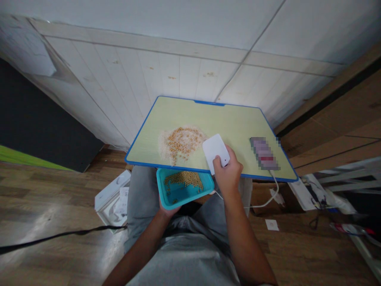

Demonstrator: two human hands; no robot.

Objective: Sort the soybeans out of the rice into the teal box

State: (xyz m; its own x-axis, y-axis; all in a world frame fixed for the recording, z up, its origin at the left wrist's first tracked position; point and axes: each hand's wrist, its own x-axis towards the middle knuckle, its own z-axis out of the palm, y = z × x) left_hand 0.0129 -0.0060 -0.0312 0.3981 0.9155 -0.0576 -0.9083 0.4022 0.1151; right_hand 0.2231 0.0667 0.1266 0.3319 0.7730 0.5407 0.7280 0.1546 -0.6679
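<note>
Both hands full at blue-edged table (238, 121).
Right hand (229, 170) grips white plastic plate (212, 150) beside soybean-and-rice pile (183, 141); left hand (169, 211), fingers mostly hidden, holds turquoise tray (160, 186) of soybeans (187, 178) below near edge.

So, towards the right edge of the pale yellow-green, blue-rimmed worktop (232, 119) there's a flat rectangular slab (264, 153), pixelated out, with a thin white cable (278, 185) trailing off the near edge. Past the far edge it's just a white plank-panelled wall (133, 75) with a thin grey-white cord (262, 33) running down it. Off the left edge: a big flat black panel (41, 115) with a lime-green strip (26, 158), plus an open white box (114, 194) on the brown wood-look floor (53, 190). Beyond the right edge, brown boards (336, 115), and a small square white card (272, 225) lies on the floor
</note>
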